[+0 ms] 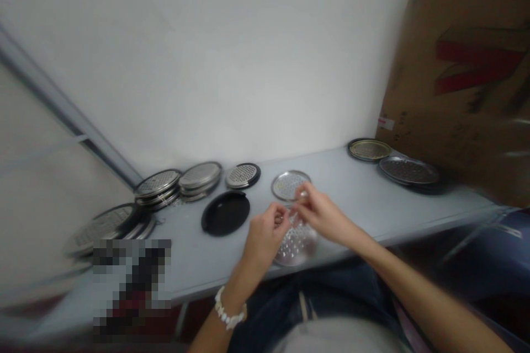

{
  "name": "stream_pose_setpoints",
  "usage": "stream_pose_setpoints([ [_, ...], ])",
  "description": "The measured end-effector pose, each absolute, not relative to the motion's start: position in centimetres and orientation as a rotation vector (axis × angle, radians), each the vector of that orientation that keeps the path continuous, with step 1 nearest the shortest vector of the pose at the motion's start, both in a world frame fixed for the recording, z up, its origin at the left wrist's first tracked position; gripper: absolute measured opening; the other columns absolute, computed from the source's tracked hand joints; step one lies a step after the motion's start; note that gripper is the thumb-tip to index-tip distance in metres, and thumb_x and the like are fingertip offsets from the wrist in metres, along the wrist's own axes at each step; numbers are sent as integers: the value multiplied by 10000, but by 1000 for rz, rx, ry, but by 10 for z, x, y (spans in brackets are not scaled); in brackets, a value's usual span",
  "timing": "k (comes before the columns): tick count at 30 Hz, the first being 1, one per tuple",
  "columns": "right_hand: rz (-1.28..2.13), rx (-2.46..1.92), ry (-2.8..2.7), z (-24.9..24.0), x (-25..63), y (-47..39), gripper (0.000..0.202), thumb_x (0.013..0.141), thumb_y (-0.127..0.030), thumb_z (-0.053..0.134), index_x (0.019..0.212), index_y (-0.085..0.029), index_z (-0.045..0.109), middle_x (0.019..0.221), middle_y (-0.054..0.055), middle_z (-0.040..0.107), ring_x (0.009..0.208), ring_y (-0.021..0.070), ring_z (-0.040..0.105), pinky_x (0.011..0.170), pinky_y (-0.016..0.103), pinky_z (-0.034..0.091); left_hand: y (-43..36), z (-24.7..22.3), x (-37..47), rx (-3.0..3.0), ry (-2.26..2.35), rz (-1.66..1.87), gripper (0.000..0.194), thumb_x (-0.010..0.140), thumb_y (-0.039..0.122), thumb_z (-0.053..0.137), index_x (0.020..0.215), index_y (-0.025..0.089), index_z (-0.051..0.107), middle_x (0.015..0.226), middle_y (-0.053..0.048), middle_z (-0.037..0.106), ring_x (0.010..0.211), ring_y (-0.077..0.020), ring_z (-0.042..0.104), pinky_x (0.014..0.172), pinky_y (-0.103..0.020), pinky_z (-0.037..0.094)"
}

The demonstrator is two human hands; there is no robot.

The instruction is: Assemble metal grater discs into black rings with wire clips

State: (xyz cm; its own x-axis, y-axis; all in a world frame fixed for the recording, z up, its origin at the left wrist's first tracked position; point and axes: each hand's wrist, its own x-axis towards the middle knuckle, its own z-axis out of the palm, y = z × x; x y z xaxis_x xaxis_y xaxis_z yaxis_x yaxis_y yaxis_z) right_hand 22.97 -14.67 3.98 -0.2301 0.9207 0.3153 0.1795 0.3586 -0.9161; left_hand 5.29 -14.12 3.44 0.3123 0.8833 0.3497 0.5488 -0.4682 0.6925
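My left hand [269,231] and my right hand [317,212] are close together above a round perforated metal disc [296,248] near the table's front edge. Both hands have their fingers pinched; whatever lies between the fingertips is too small and blurred to name. Just behind them a second round perforated disc with a raised rim [285,185] lies flat, partly covered by my right hand. Left of my left hand rests a black round dish [226,213].
Along the wall, left of centre, are a small perforated disc [243,175] and stacks of metal discs [201,176]. More discs [107,226] lie at the far left. On the right are two round plates [408,170] beside a large cardboard box [464,77].
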Motion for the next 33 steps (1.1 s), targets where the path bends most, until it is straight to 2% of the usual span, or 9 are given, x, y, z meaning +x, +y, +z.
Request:
stream_pose_setpoints([
  [3, 950, -1039, -1707, 43, 229, -149, 117, 908, -160, 516, 1016, -203, 516, 703, 2, 702, 646, 171, 675, 600, 248, 471, -142, 34, 53, 2249, 1263, 927, 92, 907, 265, 575, 875, 213, 645, 803, -32, 755, 727, -184, 730, 674, -244, 526],
  [5, 819, -1081, -1783, 46, 229, -150, 68, 899, -157, 542, 938, -194, 583, 729, 19, 714, 669, 168, 675, 625, 249, 465, -142, 34, 52, 2296, 1277, 900, 92, 906, 248, 577, 901, 217, 664, 836, -39, 766, 748, -186, 733, 703, -251, 530],
  [10, 558, -1157, -1901, 47, 231, -150, 122, 871, -96, 570, 864, -179, 659, 715, 23, 703, 657, 156, 649, 635, 242, 424, -139, 32, 49, 2343, 1360, 913, 76, 870, 199, 620, 896, 213, 690, 850, -43, 775, 769, -195, 736, 739, -260, 526],
  [16, 401, -1193, -2079, 41, 233, -148, 162, 887, -72, 545, 915, -161, 677, 839, 82, 724, 761, 183, 650, 684, 260, 407, -139, 28, 49, 2479, 1436, 863, 65, 866, 190, 635, 883, 207, 695, 798, -46, 764, 720, -192, 717, 688, -248, 489],
  [23, 272, -1313, -2257, 44, 231, -153, 161, 886, -48, 534, 917, -145, 658, 876, 113, 718, 765, 190, 653, 674, 263, 390, -140, 26, 52, 2570, 1534, 788, 62, 868, 191, 638, 870, 193, 699, 769, -69, 750, 700, -210, 697, 635, -252, 439],
  [29, 324, -1265, -2183, 42, 233, -150, 177, 895, -62, 518, 943, -144, 668, 887, 111, 728, 779, 200, 662, 681, 267, 399, -141, 30, 51, 2434, 1482, 876, 84, 881, 216, 631, 894, 203, 714, 830, -65, 764, 756, -211, 713, 703, -270, 482],
  [33, 476, -1188, -2008, 47, 237, -148, 160, 904, -99, 521, 900, -168, 665, 785, 55, 703, 704, 170, 639, 660, 256, 411, -138, 36, 50, 2101, 1339, 1037, 117, 884, 258, 618, 909, 190, 709, 848, -54, 761, 769, -194, 716, 731, -276, 528],
])
